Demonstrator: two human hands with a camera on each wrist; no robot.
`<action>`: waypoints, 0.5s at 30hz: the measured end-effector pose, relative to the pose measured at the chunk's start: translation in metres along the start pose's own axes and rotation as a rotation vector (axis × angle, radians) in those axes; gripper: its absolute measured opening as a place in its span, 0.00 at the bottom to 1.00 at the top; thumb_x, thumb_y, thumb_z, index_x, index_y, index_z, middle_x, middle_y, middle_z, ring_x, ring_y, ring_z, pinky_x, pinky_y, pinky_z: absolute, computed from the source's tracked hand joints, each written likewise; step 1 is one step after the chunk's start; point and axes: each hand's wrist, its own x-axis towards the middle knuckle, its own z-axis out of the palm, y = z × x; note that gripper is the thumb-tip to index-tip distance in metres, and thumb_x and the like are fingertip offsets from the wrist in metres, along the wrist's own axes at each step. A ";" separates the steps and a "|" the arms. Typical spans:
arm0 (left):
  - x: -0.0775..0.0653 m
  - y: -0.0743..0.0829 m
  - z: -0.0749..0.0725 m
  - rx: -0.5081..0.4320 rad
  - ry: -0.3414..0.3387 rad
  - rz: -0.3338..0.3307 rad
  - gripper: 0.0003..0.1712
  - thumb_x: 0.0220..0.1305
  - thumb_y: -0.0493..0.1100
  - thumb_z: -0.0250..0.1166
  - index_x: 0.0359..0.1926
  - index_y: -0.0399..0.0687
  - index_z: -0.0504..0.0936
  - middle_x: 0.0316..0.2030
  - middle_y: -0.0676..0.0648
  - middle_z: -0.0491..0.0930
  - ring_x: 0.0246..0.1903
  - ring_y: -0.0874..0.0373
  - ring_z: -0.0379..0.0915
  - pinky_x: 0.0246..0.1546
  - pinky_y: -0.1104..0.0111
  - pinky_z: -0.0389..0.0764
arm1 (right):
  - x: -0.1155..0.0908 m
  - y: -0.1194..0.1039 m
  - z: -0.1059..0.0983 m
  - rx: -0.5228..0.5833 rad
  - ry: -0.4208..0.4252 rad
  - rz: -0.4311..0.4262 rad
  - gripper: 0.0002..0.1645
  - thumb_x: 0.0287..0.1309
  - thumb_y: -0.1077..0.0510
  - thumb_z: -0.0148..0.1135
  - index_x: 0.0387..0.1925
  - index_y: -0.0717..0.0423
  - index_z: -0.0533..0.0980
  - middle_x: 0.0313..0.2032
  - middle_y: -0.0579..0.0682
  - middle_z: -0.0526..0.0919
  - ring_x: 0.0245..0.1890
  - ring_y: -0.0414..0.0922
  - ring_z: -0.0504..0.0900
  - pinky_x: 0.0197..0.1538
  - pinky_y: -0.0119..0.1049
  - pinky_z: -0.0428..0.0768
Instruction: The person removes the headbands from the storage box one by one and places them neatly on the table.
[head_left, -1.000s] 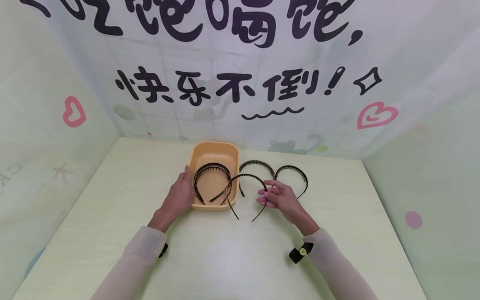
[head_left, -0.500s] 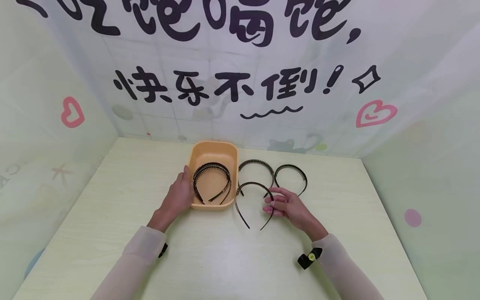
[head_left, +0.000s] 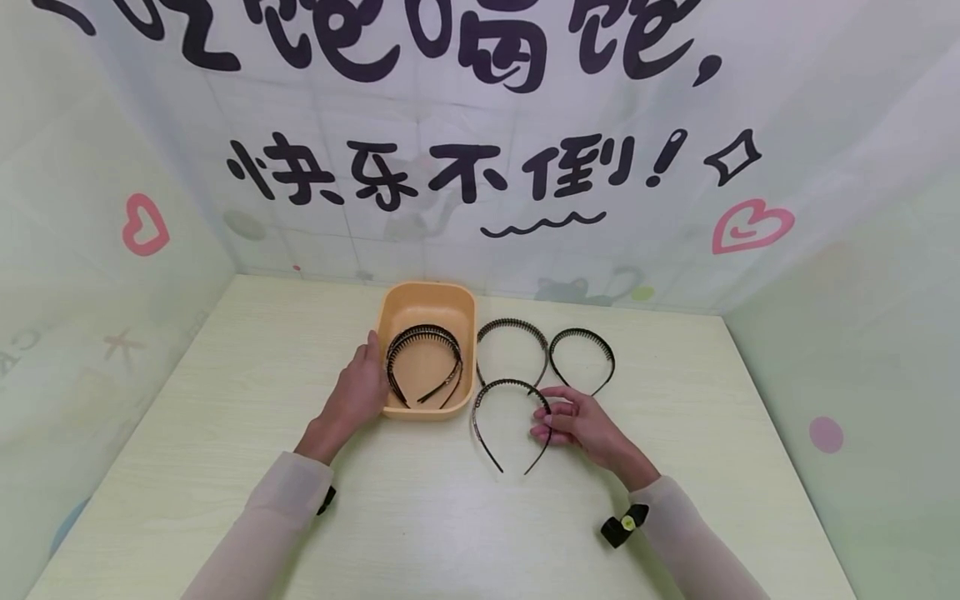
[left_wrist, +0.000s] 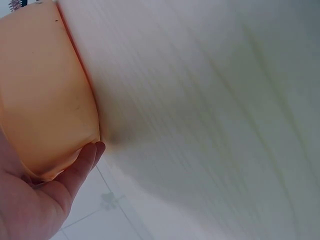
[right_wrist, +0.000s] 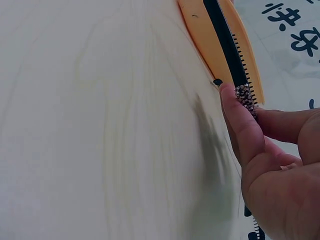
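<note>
My left hand (head_left: 356,387) grips the left side of an orange plastic box (head_left: 427,302). In the left wrist view its fingers lie against the outer wall of the box. Several dark toothed headbands (head_left: 422,330) lie inside, towards the front. Between thumb and fingers my right hand (head_left: 587,427) pinches one side of another black headband (head_left: 512,382), just right of the box, its two ends pointing towards me. A speckled, glittery patch shows on this headband beside the fingertips in the right wrist view.
Two more toothed headbands lie on the pale wooden table (head_left: 435,517) behind the right hand: one (head_left: 513,322) beside the box, the other (head_left: 581,332) further right. A printed white backdrop (head_left: 420,225) closes off the back and both sides.
My right hand has drawn the held headband right and towards me, away from the box's front corner, which it overlapped earlier. The left hand and the box stay in place.
</note>
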 end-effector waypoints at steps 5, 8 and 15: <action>0.001 -0.002 0.001 0.004 0.008 0.010 0.36 0.71 0.33 0.44 0.74 0.22 0.41 0.60 0.21 0.65 0.41 0.34 0.78 0.41 0.47 0.80 | -0.004 0.001 0.002 -0.030 -0.012 0.001 0.32 0.66 0.73 0.53 0.69 0.68 0.58 0.45 0.56 0.83 0.40 0.49 0.88 0.48 0.42 0.84; 0.000 -0.003 0.002 0.005 0.009 0.008 0.36 0.71 0.33 0.44 0.74 0.22 0.41 0.60 0.21 0.65 0.43 0.33 0.77 0.42 0.46 0.80 | -0.005 0.002 0.003 -0.049 -0.012 0.000 0.31 0.66 0.73 0.53 0.68 0.70 0.59 0.44 0.57 0.83 0.40 0.49 0.88 0.47 0.41 0.85; 0.001 -0.003 0.002 0.012 0.009 0.009 0.36 0.71 0.33 0.44 0.73 0.22 0.42 0.61 0.21 0.64 0.41 0.34 0.78 0.42 0.47 0.81 | -0.007 0.001 0.006 -0.138 0.035 -0.002 0.25 0.66 0.71 0.55 0.63 0.72 0.63 0.46 0.62 0.84 0.37 0.47 0.88 0.43 0.42 0.86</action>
